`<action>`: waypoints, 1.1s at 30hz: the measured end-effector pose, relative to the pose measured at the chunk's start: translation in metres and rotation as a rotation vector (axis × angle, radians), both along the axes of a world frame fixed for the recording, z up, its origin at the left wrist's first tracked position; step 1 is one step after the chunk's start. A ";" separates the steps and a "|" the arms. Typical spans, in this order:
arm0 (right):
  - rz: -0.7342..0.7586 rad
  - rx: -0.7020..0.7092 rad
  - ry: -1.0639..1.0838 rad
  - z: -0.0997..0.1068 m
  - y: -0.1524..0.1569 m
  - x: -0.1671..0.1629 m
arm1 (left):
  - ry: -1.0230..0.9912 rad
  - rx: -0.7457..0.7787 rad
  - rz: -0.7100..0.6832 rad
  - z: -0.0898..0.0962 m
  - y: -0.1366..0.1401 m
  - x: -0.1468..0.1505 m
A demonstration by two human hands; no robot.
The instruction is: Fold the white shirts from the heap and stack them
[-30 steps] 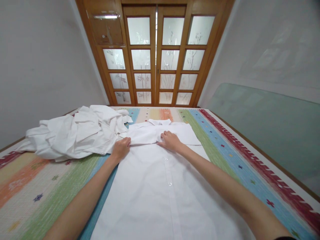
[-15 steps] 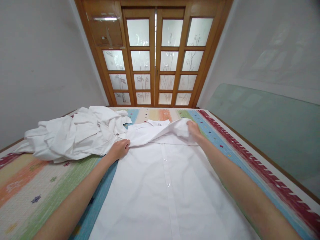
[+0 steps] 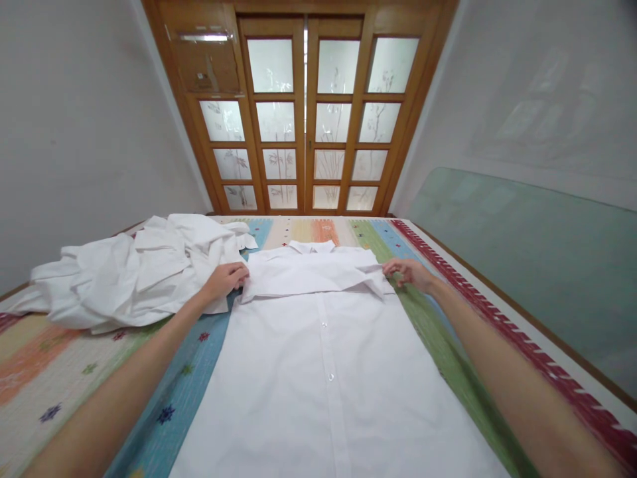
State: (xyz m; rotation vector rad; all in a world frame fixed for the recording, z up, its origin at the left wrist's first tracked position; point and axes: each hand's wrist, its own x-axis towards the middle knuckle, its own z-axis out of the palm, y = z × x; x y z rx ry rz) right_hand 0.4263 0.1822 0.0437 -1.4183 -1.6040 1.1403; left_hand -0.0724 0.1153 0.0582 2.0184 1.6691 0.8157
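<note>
A white button-up shirt (image 3: 298, 372) lies flat in front of me, its collar at the far end and its buttoned front facing up. Its sleeves lie folded across the chest in a band. At the left end of that band, my left hand (image 3: 226, 280) pinches the shirt's edge with closed fingers. My right hand (image 3: 409, 273) is at the band's right end, thumb and fingertips closed on the sleeve fabric, the other fingers curled.
A heap of crumpled white clothes (image 3: 134, 272) lies to the left of the shirt. Beneath everything is a striped, patterned cover (image 3: 199, 358). A pale green panel (image 3: 522, 252) stands along the right side. Wooden doors with glass panes (image 3: 306, 113) are beyond the far edge.
The sleeve fabric my right hand held up has come down flat across the chest. My right hand moved slightly right and lower; my left hand shifted a little left and up.
</note>
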 end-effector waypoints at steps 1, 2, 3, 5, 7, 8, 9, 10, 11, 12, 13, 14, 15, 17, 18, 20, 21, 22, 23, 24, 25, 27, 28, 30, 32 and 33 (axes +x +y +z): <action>0.002 0.015 -0.069 0.000 -0.001 -0.001 | 0.021 0.044 0.051 0.002 0.009 -0.001; -0.009 0.058 -0.154 0.000 -0.002 -0.005 | 0.063 0.083 0.080 0.004 0.019 -0.002; -0.030 0.121 -0.236 0.001 -0.002 -0.010 | 0.115 0.108 0.086 0.006 0.030 -0.002; -0.065 0.273 -0.381 0.002 -0.004 -0.026 | 0.215 0.118 0.052 0.007 0.049 -0.002; -0.045 0.378 -0.505 0.004 -0.008 -0.047 | 0.287 0.085 0.003 0.008 0.066 -0.002; -0.025 0.425 -0.588 0.005 -0.011 -0.057 | 0.310 0.057 -0.022 0.008 0.072 -0.001; -0.005 0.471 -0.670 0.006 -0.015 -0.068 | 0.331 0.023 -0.045 0.008 0.078 -0.001; 0.021 0.531 -0.750 0.007 -0.020 -0.078 | 0.350 -0.013 -0.067 0.009 0.082 0.000; 0.046 0.599 -0.825 0.007 -0.025 -0.088 | 0.371 -0.044 -0.083 0.009 0.085 0.001; 0.081 0.667 -0.883 0.007 -0.030 -0.099 | 0.391 -0.063 -0.094 0.009 0.088 0.001; 0.125 0.728 -0.917 0.006 -0.035 -0.109 | 0.409 -0.069 -0.100 0.008 0.090 0.001; 0.172 0.780 -0.927 0.005 -0.040 -0.120 | 0.422 -0.060 -0.099 0.008 0.092 0.002; 0.223 0.822 -0.924 0.003 -0.044 -0.131 | 0.427 -0.042 -0.094 0.007 0.093 0.001; 0.360 0.892 -0.906 -0.002 -0.052 -0.158 | 0.419 -0.006 -0.080 0.006 0.094 0.000; 0.419 0.917 -0.899 -0.006 -0.056 -0.173 | 0.407 0.005 -0.071 0.005 0.095 -0.001; 0.502 0.956 -0.904 -0.012 -0.063 -0.204 | 0.374 0.014 -0.042 0.003 0.095 -0.003; 0.522 0.970 -0.913 -0.014 -0.066 -0.219 | 0.352 0.013 -0.026 0.003 0.095 -0.004; 0.535 0.988 -0.921 -0.016 -0.068 -0.234 | 0.325 0.012 -0.011 0.002 0.095 -0.005; 0.538 1.002 -0.930 -0.018 -0.069 -0.248 | 0.292 0.013 0.003 0.002 0.095 -0.006; 0.540 1.013 -0.937 -0.018 -0.069 -0.260 | 0.254 0.014 0.018 0.001 0.095 -0.007; 0.543 1.018 -0.942 -0.019 -0.068 -0.270 | 0.214 0.013 0.033 0.001 0.095 -0.008; 0.552 1.018 -0.953 -0.019 -0.065 -0.286 | 0.153 0.010 0.061 0.000 0.095 -0.010; 0.556 1.016 -0.960 -0.019 -0.063 -0.291 | 0.136 0.009 0.074 -0.001 0.095 -0.011; 0.562 1.013 -0.974 -0.019 -0.060 -0.297 | 0.126 0.003 0.091 -0.001 0.095 -0.013; 0.578 1.021 -0.979 -0.020 -0.059 -0.299 | 0.127 0.002 0.102 -0.001 0.097 -0.015; 0.592 1.028 -0.976 -0.021 -0.059 -0.298 | 0.128 0.002 0.107 0.000 0.098 -0.016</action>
